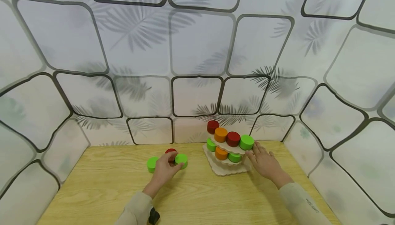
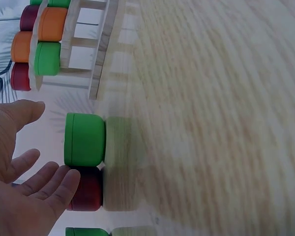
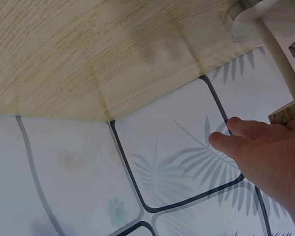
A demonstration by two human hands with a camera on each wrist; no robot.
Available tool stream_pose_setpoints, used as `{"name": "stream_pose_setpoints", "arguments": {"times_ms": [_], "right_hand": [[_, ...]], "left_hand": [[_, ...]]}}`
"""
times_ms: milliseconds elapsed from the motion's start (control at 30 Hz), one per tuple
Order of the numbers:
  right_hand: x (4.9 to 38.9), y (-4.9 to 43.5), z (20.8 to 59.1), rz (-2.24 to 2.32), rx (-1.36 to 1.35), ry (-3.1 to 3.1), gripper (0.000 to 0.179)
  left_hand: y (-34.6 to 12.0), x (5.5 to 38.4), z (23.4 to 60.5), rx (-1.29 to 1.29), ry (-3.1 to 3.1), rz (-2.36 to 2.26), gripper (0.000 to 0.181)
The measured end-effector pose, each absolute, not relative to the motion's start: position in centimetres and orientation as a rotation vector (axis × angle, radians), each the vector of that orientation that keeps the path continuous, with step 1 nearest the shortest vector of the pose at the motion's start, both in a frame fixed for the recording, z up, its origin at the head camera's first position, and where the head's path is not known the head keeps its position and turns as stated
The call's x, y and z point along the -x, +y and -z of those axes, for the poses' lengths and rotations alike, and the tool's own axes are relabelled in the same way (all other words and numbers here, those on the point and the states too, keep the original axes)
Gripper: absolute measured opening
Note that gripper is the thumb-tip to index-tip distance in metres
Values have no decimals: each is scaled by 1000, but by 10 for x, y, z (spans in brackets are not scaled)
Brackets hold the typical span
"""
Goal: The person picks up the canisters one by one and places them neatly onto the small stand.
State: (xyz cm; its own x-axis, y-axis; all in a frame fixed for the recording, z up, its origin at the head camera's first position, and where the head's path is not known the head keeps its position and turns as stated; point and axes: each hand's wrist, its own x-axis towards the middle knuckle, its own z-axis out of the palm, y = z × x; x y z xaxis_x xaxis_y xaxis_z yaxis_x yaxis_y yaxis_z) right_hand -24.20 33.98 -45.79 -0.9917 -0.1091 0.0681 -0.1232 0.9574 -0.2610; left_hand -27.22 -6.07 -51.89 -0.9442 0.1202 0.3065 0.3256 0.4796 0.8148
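My left hand (image 1: 165, 166) hovers over the table by a short round green tub (image 1: 181, 161), thumb and fingers spread about it. In the left wrist view a gap shows between the thumb and this green tub (image 2: 85, 140), while the fingertips overlap a dark red tub (image 2: 88, 189). Another green tub (image 1: 152, 164) sits to the left. My right hand (image 1: 264, 161) lies with fairly straight fingers at the right edge of a tiered wooden stand (image 1: 220, 169). Its upper tier bears red, orange and green tubs (image 1: 247, 142); green and orange tubs (image 1: 221, 153) sit on the tier below.
The pale wooden table (image 1: 197, 197) meets patterned cloth walls (image 1: 197, 96) at the back and sides. A small black object (image 1: 153, 216) shows beside the left sleeve. Posts (image 3: 280, 59) join the tiers of the stand.
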Motion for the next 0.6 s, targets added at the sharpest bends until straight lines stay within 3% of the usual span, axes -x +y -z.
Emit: {"name": "stream_pose_setpoints", "arguments": {"times_ms": [600], "right_hand": [[244,340,459,-401,-184,-3070,75]], "left_hand": [[-60,278,529,375,-2522,1453,54]]}}
